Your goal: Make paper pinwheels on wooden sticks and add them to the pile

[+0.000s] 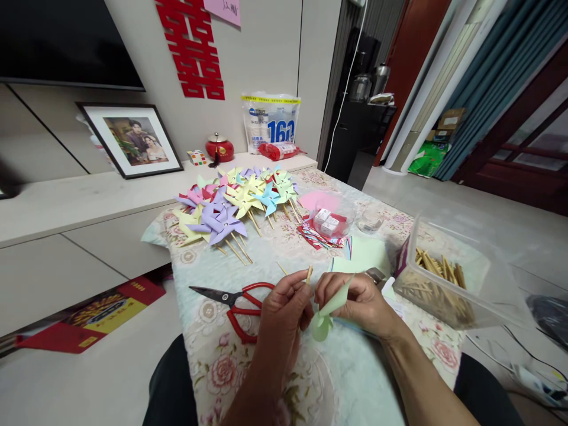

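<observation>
My left hand (281, 313) pinches a short wooden stick (309, 273) that points up above the floral tablecloth (213, 361). My right hand (361, 302) holds a folded pale green paper piece (331, 307), its curled end hanging just below the two hands. Both hands meet at the table's near middle. Red-handled scissors (237, 299) lie shut just left of my left hand. A pile of finished paper pinwheels (235, 204) in purple, yellow, blue and pink lies at the far end.
A clear plastic tub of wooden sticks (437, 278) stands at the right. A small clear bowl with little boxes (329, 222), a glass (370, 220) and loose coloured paper sheets (364, 254) lie beyond my hands. A framed photo (133, 139) leans on the low cabinet.
</observation>
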Available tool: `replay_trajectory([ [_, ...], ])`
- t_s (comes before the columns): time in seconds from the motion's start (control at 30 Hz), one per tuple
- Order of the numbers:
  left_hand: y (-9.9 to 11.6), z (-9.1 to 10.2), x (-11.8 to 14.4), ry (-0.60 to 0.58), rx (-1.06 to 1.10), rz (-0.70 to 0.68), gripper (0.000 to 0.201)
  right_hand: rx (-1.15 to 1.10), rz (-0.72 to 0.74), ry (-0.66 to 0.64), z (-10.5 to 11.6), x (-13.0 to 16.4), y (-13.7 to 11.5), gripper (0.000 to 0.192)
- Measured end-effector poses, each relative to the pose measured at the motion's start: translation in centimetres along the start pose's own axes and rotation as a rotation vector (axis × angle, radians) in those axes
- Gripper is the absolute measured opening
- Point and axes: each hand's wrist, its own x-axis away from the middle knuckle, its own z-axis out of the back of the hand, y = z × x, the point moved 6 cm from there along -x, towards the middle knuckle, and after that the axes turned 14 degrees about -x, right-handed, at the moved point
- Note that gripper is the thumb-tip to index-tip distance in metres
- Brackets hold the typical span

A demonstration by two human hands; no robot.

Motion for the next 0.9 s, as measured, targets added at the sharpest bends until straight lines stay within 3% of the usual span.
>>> replay_trajectory([
  [0.37, -0.8, 1.4, -1.6, 0.148, -0.012, 0.038, 0.048, -0.051, -0.057, -0.038, -0.2, 0.1, 0.7, 0.011],
  [0.6, -1.4, 2.1, -2.9, 0.264, -0.219, -0.081, 0.047, -0.195, -0.101, -0.073, -0.1, 0.5, 1.1, 0.012],
  [0.7, 0.8, 3.0, -2.7, 0.322, -0.475, -0.239, 0.048, -0.236, -0.213, -0.075, -0.1, 0.7, 2.0, 0.016],
  [0.8, 5.4, 3.6, -1.9, 0.385, -0.557, -0.306, 0.046, -0.217, -0.325, 0.046, 0.2, 0.5, 3.6, 0.02],
  [0.9, 11.4, 1.1, -0.2, 0.371, -0.567, -0.481, 0.036, -0.223, -0.326, 0.194, 0.7, -0.1, 5.2, 0.023],
])
